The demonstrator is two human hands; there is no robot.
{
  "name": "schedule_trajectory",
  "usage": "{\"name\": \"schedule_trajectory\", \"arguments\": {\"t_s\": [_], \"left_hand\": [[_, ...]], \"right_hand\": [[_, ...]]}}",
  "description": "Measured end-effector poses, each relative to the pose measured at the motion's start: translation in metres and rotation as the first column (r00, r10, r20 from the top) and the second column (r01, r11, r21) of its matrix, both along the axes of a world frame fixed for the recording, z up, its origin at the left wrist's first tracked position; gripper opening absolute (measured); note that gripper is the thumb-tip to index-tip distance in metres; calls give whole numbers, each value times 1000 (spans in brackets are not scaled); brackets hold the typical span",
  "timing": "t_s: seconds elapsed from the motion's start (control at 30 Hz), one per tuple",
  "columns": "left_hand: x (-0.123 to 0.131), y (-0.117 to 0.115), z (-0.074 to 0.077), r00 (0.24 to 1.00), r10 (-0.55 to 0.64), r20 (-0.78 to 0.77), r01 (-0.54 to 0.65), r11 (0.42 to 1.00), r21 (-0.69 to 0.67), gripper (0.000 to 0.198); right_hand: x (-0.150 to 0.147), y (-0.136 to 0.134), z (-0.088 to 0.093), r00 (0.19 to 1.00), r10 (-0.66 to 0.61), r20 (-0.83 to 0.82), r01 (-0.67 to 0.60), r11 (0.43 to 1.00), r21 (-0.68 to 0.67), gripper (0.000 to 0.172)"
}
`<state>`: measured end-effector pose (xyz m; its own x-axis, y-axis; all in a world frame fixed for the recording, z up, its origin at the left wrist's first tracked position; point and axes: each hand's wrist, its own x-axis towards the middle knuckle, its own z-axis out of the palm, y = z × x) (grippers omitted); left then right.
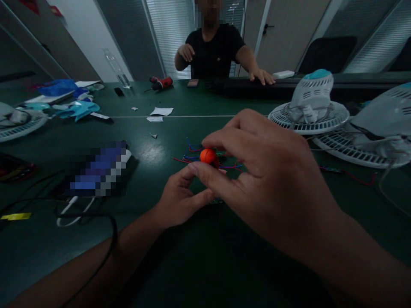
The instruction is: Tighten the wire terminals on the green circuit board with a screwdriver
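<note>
Orange-red in colour, a round knob is positioned over the desk and serves as the reference for all locations below. Its lower right part is dark; the remainder is hidden behind the right hand.

Right hand: the grip is narrowed on the knob, with the thumb on the near side and the forefinger on the far side. Left hand: located just to the near left of the knob. A gap shows between its thumb and forefinger; the other fingertips are hidden, so whether this grip has hold of anything cannot be told.

Red and blue wires extend to both sides of the knob, behind it. A green circuit board is partly visible just to its right.

Left of the knob: a phone, pixelated, with a white cable at its near end. Beyond the knob, to the left: paper scraps, then a red and black drill and a clear bottle. Right of the knob, farther back: two pale fans with slotted housings. Directly beyond the knob, across the desk: a person in a black shirt.
</note>
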<state>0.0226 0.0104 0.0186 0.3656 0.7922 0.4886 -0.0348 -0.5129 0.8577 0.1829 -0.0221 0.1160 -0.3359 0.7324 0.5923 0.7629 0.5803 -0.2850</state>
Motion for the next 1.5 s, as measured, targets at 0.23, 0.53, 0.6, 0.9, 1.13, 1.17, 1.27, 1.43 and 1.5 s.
{"name": "schedule_trajectory", "arguments": {"t_s": [0.23,0.53,0.6,0.9,1.13,1.17,1.27,1.43,1.5], "left_hand": [[-3,-1,2,999,-6,-32,7,999,33,23],[-5,-3,3,996,14,-93,-3,993,119,26],[-4,-3,3,994,35,-108,-30,998,52,23],[-3,-3,-2,998,35,-48,-39,996,-85,14],[-28,7,6,797,7,-604,44,997,69,30],[-31,9,6,735,-20,-677,78,995,56,29],[-35,13,3,620,-98,-779,148,989,-6,23],[-30,9,-5,658,-129,-742,183,983,-10,14],[-28,5,-5,678,-100,-728,156,988,10,14]], "right_hand": [[-2,0,1,999,46,21,-44,996,-78,18],[-2,2,0,998,56,-16,-57,990,-125,22],[-3,2,0,998,56,-20,-58,989,-133,21],[-3,4,-1,997,51,52,-42,987,-152,12],[3,5,4,989,28,142,-1,983,-184,13],[3,6,5,988,16,154,15,980,-198,13],[5,7,6,985,5,170,31,977,-212,15],[10,7,7,986,13,166,20,980,-199,17],[12,7,7,988,9,156,23,980,-200,20]]}}
